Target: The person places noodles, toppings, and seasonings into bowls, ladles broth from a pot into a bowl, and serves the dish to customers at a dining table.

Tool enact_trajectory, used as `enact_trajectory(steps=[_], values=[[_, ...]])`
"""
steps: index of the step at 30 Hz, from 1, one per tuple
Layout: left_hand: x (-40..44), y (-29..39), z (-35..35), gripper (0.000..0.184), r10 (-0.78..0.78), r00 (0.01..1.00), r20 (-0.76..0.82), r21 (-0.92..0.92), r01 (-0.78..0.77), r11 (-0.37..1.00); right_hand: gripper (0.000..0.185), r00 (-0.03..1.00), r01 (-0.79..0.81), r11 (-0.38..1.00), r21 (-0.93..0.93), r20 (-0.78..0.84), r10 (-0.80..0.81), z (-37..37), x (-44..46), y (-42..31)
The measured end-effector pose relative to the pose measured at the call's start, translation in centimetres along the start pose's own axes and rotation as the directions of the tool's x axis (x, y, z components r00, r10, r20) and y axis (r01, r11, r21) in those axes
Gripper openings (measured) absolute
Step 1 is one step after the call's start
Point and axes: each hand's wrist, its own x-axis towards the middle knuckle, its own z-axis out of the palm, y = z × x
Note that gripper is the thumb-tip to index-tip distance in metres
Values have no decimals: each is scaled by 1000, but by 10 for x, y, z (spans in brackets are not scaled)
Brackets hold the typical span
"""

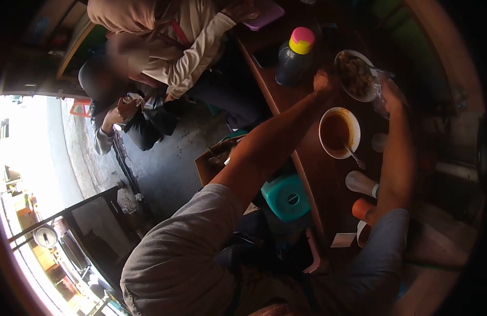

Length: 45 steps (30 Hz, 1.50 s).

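Note:
My left hand (323, 82) is at the left side of a white bowl (356, 76) of chunky food, with its fingers curled; whether they grip the rim is too dark to tell. My right hand (392, 96) is on the bowl's other side, closed on thin clear plastic (380, 106). A utensil handle (377, 69) extends over the bowl's right rim. Below, between my forearms, sits a white bowl of reddish-orange sauce (336, 131) with a spoon (355, 157) in it.
A dark bottle (289, 66) with a pink and yellow cap stands left of the bowls. Nearer are a translucent container (358, 181), an orange object (362, 208) and a teal stool (286, 198). Two people (185, 63) (110, 113) are at the left.

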Motion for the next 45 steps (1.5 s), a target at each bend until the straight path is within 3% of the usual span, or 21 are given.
enact_trajectory(steps=[2,4,7,11,13,15,17,19,22,24,26,33,35,36,38,39,40,42,44,45], values=[[10,-10,1,35,-53,997,59,-9,54,999,57,1000,-30,992,125,-1,30,10,-3,4],[8,-17,4,37,-19,999,-33,135,24,991,54,997,-68,992,109,26,66,18,-2,3],[26,-83,17,44,111,994,25,215,-113,970,51,994,-81,994,80,83,74,18,32,32],[24,-72,10,48,-49,997,59,293,30,956,45,990,-98,995,9,106,97,14,52,53],[38,-105,32,45,-20,999,30,319,9,948,44,876,171,943,285,393,-278,-2,14,59],[38,-106,38,42,-6,1000,-11,348,9,937,43,875,192,923,335,367,-315,-3,21,60],[46,-126,48,41,-29,999,-35,296,38,954,43,997,-18,988,155,78,6,15,60,70],[78,-183,88,41,-73,997,-21,150,76,986,47,989,21,978,206,141,-51,15,57,72],[28,-96,41,44,-49,997,-64,284,65,957,48,981,84,973,213,156,-118,9,58,78],[21,-93,40,47,-59,995,-78,269,78,960,47,984,139,985,107,99,-149,3,63,83],[27,-104,41,46,179,982,-61,357,-146,923,45,978,205,979,0,45,-205,-8,68,83],[-49,-25,-24,37,489,866,105,287,-497,819,43,913,402,875,-269,50,-404,-49,61,46],[-70,-1,-47,37,339,898,281,236,-407,882,42,864,499,792,-351,133,-486,-58,33,26],[-82,13,-64,37,116,906,408,177,-203,963,42,836,544,744,-388,174,-521,-63,16,17],[-107,14,-75,36,123,799,588,-246,32,969,41,783,620,661,-423,276,-558,-69,-28,-15],[-119,-17,-67,35,345,758,554,-598,73,798,40,758,652,632,-419,333,-561,-72,-52,-35],[-142,12,-93,36,342,732,589,-538,41,842,39,753,657,626,-420,337,-565,-72,-70,-46],[-199,68,-157,37,312,709,632,-316,-132,940,39,820,567,730,-381,179,-544,-68,-79,-49],[-259,96,-221,38,240,688,685,-212,-127,969,39,880,456,849,-267,-10,-475,-61,-84,-48],[-287,102,-258,44,118,649,752,-127,-33,991,39,883,439,874,-210,-78,-463,-62,-97,-50]])
